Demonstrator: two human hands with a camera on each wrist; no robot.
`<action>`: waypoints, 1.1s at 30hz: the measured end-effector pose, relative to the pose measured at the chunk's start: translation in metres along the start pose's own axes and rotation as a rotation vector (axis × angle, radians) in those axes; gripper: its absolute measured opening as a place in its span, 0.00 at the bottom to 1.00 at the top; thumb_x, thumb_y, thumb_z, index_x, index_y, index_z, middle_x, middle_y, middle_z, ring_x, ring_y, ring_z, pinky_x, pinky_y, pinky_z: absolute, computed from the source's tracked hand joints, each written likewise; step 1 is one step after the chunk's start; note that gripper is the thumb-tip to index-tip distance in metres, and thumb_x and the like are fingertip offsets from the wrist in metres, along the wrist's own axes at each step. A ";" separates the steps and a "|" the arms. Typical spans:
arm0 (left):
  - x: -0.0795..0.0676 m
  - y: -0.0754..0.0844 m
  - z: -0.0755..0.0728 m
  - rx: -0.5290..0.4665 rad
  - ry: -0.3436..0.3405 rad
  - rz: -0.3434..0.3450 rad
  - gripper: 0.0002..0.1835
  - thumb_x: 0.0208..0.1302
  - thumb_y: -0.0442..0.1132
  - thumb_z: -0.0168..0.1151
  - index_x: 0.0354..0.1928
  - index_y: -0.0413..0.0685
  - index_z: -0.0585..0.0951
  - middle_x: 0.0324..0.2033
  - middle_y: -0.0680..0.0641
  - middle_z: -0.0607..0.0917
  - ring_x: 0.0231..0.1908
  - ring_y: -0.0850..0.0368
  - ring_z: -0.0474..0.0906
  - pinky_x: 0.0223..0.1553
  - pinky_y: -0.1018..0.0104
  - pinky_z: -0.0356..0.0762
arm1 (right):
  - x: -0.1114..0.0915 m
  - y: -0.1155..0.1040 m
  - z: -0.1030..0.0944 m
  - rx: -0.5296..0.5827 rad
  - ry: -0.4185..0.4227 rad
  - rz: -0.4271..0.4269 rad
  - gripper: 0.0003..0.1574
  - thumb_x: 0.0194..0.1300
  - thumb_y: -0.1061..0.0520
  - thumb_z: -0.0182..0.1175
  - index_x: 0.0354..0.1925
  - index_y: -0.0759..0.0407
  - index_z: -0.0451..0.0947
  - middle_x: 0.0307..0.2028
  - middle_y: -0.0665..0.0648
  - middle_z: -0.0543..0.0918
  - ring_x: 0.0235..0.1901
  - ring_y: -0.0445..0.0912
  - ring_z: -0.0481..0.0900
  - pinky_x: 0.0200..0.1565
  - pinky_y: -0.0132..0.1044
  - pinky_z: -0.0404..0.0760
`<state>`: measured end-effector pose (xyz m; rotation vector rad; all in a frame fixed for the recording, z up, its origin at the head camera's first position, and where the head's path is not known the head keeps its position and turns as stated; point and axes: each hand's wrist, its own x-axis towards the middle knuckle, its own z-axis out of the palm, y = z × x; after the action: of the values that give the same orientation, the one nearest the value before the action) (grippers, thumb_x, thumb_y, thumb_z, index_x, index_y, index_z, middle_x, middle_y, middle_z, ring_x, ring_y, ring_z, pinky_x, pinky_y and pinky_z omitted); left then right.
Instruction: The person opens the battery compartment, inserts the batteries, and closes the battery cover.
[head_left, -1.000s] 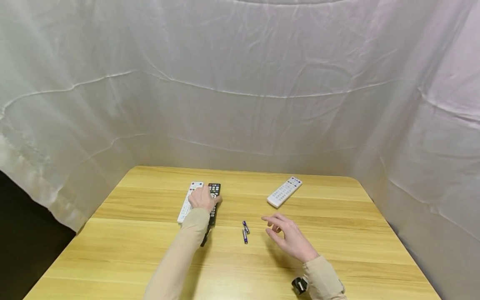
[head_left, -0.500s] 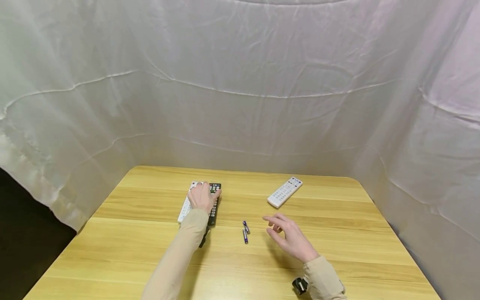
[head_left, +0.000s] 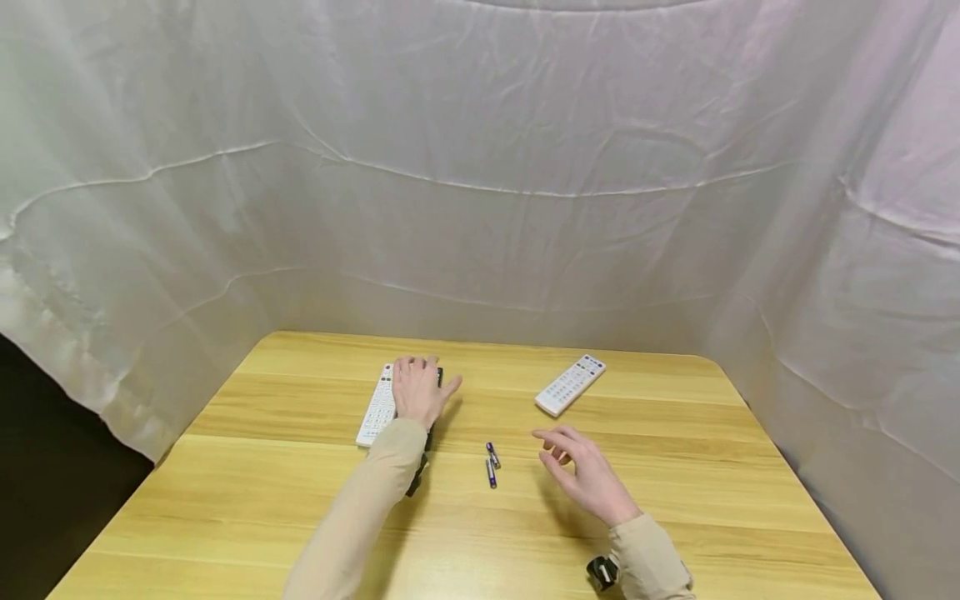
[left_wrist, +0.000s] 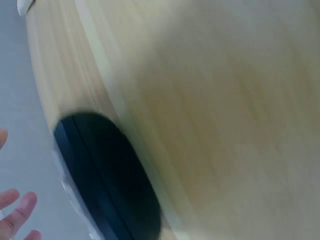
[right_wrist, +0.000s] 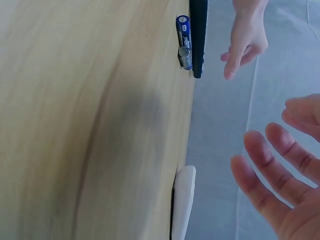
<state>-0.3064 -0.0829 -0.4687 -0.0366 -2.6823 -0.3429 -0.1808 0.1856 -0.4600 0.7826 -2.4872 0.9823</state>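
Observation:
My left hand (head_left: 417, 392) hovers over a black remote control (left_wrist: 107, 175), its fingers spread and nothing gripped. In the head view the hand hides most of that remote. Beside it on the left lies a white remote control (head_left: 377, 412). My right hand (head_left: 588, 479) hangs above the table with loosely bent fingers and holds nothing. Between the hands, two blue and silver batteries, one nearer (head_left: 491, 473) and one farther (head_left: 492, 454), lie close together on the wood. Farther right, a second white remote control (head_left: 570, 385) lies slanted, buttons up.
The wooden table (head_left: 247, 500) ends at a pale hanging curtain (head_left: 487, 242) at the back and sides. A dark gap (head_left: 60, 475) shows at the left. Black wrist gear (head_left: 602, 573) sits beside my right sleeve.
My left hand has come off the black remote control, shifted slightly right and spread its fingers and thumb. The right hand, the batteries and the right white remote stay about where they were.

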 end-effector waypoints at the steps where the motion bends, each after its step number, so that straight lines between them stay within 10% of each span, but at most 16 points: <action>1: 0.000 0.003 0.001 -0.014 -0.013 0.008 0.35 0.63 0.65 0.63 0.59 0.45 0.81 0.53 0.37 0.85 0.62 0.39 0.73 0.75 0.46 0.64 | 0.000 0.000 0.000 -0.003 0.014 0.009 0.21 0.61 0.70 0.65 0.53 0.65 0.82 0.37 0.55 0.84 0.33 0.37 0.80 0.34 0.27 0.86; 17: -0.002 0.042 0.003 -0.203 -0.223 0.145 0.32 0.71 0.59 0.54 0.69 0.48 0.72 0.66 0.39 0.77 0.73 0.40 0.61 0.82 0.43 0.48 | 0.002 0.007 -0.007 -0.026 0.251 0.214 0.10 0.64 0.68 0.63 0.45 0.65 0.85 0.32 0.58 0.87 0.29 0.44 0.83 0.25 0.26 0.83; 33: -0.019 0.098 0.008 -0.119 -0.464 0.479 0.30 0.77 0.58 0.44 0.77 0.61 0.62 0.76 0.50 0.65 0.79 0.46 0.51 0.83 0.45 0.44 | 0.000 0.015 -0.013 0.018 0.273 0.293 0.10 0.67 0.66 0.62 0.45 0.64 0.86 0.34 0.59 0.88 0.29 0.45 0.84 0.27 0.26 0.85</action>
<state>-0.2851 0.0150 -0.4609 -0.8748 -2.9686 -0.3725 -0.1885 0.2033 -0.4584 0.2674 -2.3936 1.1249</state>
